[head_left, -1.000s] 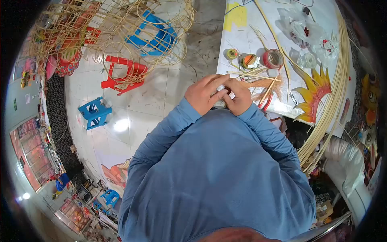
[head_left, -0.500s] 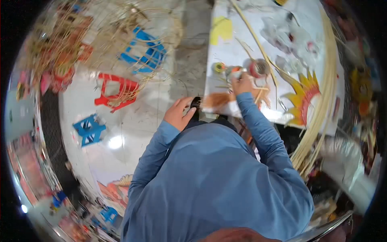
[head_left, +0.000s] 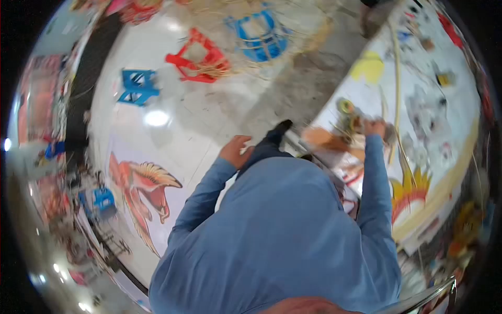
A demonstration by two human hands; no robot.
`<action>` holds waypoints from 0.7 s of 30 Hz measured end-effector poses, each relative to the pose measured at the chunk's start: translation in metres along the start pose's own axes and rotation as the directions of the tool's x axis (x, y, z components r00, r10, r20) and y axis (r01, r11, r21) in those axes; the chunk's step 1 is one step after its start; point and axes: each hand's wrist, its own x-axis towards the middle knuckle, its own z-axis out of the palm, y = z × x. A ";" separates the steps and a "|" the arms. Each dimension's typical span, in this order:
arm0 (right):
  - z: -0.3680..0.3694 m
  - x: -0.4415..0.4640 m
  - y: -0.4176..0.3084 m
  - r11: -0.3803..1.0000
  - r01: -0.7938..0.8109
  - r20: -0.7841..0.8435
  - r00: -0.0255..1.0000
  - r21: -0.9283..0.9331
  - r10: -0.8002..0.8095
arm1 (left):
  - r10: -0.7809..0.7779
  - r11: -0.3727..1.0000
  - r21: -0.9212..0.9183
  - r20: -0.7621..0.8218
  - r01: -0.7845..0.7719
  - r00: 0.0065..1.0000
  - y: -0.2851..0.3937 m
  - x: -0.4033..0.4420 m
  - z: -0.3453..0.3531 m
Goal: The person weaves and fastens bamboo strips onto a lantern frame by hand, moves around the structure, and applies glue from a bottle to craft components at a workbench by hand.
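Observation:
My left hand [head_left: 237, 150] is beside my leg, off the table, its fingers apart and nothing in them. On the white table [head_left: 334, 112], my right hand [head_left: 373, 127] is at the tape rolls; its fingers are blurred, and what they hold, if anything, cannot be made out. A small yellow-green roll [head_left: 345, 105] lies just up and left of that hand. Orange-brown material [head_left: 324, 138] lies to its left, near the table edge. The yellow and red petal-shaped piece [head_left: 410, 192] is farther down the table.
Long pale strips [head_left: 396, 78] run along the table. A red stool [head_left: 198, 56], a blue stool [head_left: 138, 86] and another blue stool [head_left: 261, 36] under a woven strip frame stand on the floor. A bird picture [head_left: 141, 188] lies at the left.
My hands were together over my lap and are now apart. My right hand has gone to the tape rolls, my left to beside my leg. The view has turned, showing more floor at left.

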 end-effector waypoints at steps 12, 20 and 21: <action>0.036 -0.004 -0.019 0.917 -0.347 -0.028 0.933 0.197 0.359 | 0.054 0.991 0.110 0.159 -0.072 0.986 -0.005 0.020 0.015; 0.029 -0.007 -0.003 0.948 -0.214 0.009 0.976 0.238 0.218 | 0.205 0.968 0.082 0.283 -0.237 0.937 0.029 0.054 0.021; 0.024 -0.010 -0.004 0.943 -0.223 -0.015 0.972 0.247 0.233 | 0.203 0.968 0.080 0.294 -0.236 0.934 0.033 0.060 0.023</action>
